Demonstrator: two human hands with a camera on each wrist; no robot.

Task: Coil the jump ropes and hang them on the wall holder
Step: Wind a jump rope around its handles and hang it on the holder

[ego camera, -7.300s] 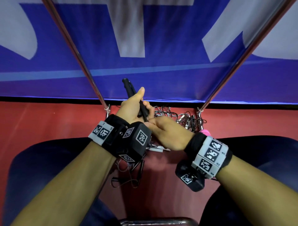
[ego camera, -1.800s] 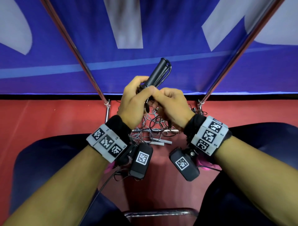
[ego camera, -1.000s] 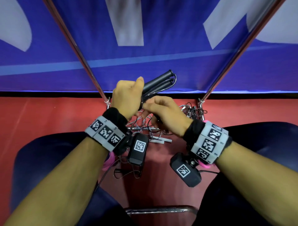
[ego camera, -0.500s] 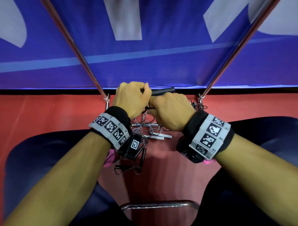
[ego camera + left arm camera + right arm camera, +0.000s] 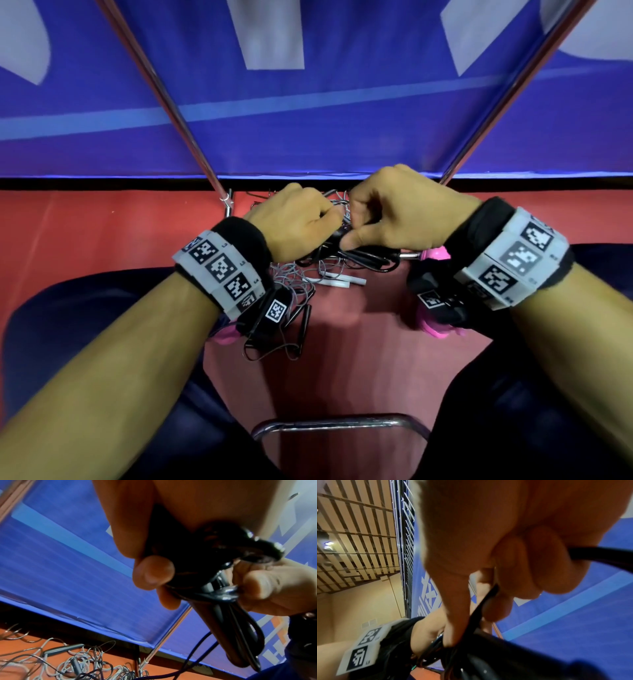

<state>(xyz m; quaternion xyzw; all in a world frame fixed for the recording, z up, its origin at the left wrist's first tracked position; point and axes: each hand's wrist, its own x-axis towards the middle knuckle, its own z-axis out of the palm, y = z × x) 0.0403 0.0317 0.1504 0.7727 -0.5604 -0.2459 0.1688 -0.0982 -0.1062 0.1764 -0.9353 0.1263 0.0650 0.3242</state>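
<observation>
My left hand (image 5: pixel 294 222), fisted knuckles-up, grips the smooth black cylindrical jump-rope handles (image 5: pixel 211 622); my right hand (image 5: pixel 404 212), close beside, pinches their thin glossy black cord (image 5: pixel 599 556), above tangled grey ropes (image 5: pixel 298 278) on the red floor (image 5: pixel 102 233).

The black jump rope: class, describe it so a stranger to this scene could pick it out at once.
Below the blue banner, the left hand and right hand meet over tangled grey ropes on the red floor. The black jump rope is the only one they grip.
</observation>
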